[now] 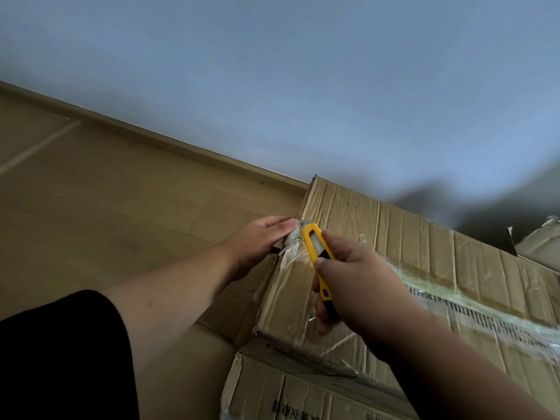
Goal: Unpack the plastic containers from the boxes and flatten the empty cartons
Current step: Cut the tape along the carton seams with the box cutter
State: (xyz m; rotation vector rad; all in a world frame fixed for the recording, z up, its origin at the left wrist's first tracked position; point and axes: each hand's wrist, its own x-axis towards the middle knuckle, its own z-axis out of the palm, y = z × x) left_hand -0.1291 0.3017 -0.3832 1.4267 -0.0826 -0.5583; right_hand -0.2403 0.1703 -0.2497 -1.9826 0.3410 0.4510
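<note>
A large sealed cardboard carton (424, 256) lies across the right half of the view, with clear tape running along its top seam. My right hand (357, 286) grips a yellow utility knife (316, 253), whose tip sits at the taped near-left edge of the carton. My left hand (260, 241) presses with straight fingers against that same edge, touching the crumpled tape (292, 250) beside the blade. No plastic containers are visible.
A second carton (303, 398) with printed characters lies under the first one at the bottom. Another box corner (536, 241) shows at the far right. Flat cardboard (91, 192) covers the floor to the left, up to a skirting board (181, 150) and a pale wall.
</note>
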